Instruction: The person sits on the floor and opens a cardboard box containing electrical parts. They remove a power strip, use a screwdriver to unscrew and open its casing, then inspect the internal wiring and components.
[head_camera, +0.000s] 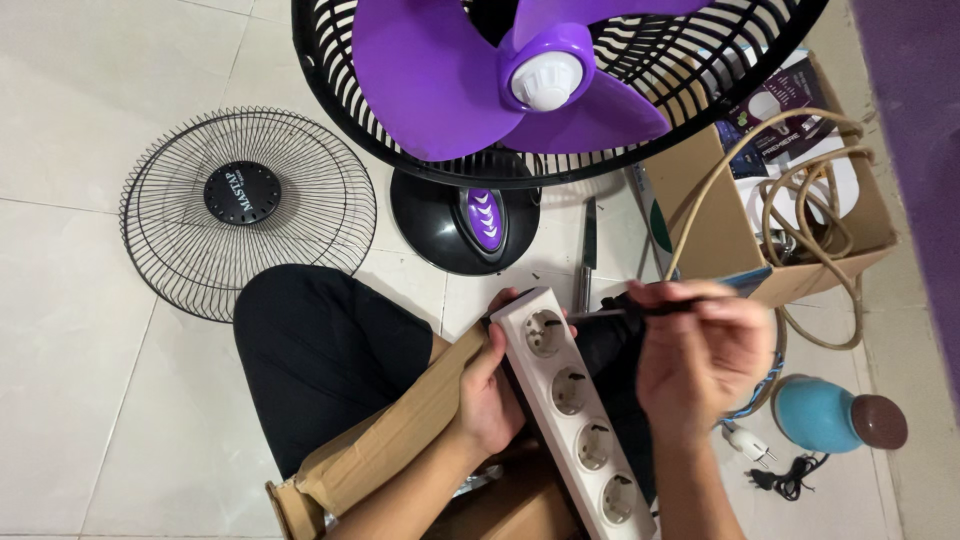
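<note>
My left hand grips the side of a white power strip with several round sockets, held upright over my lap. My right hand holds a thin dark screwdriver whose tip points left at the top end of the strip, near the uppermost socket. A flattened brown cardboard sleeve lies under my left forearm, across my black trouser leg.
A desk fan with purple blades and a black base stands just ahead. Its detached wire front grille lies on the tiles at left. A cardboard box with a coiled beige cable, a teal object and a plug sit at right.
</note>
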